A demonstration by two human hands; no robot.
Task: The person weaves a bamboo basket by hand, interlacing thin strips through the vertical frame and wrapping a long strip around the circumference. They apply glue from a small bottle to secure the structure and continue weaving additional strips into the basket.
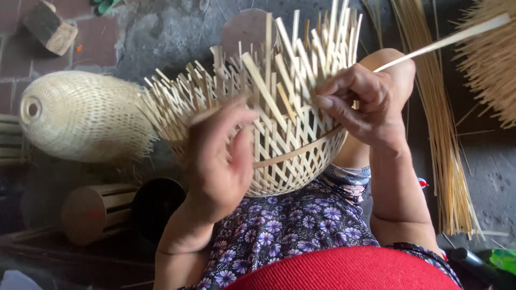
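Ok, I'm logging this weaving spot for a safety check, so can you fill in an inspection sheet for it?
Surface: brick and concrete floor.
Job's things: half-woven bamboo basket on the lap; long bamboo strip.
Clutter: finished woven basket, wooden block, round wooden form, bundle of bamboo strips.
Grippers: left hand steadies the basket; right hand pinches the strip.
Cables: nothing seen.
Surroundings: floral skirt.

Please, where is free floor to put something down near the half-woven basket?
Bare floor lies above the finished basket, beside the wood block. Another patch lies right of the strip bundle. The lap is crowded: both hands work the half-woven basket.
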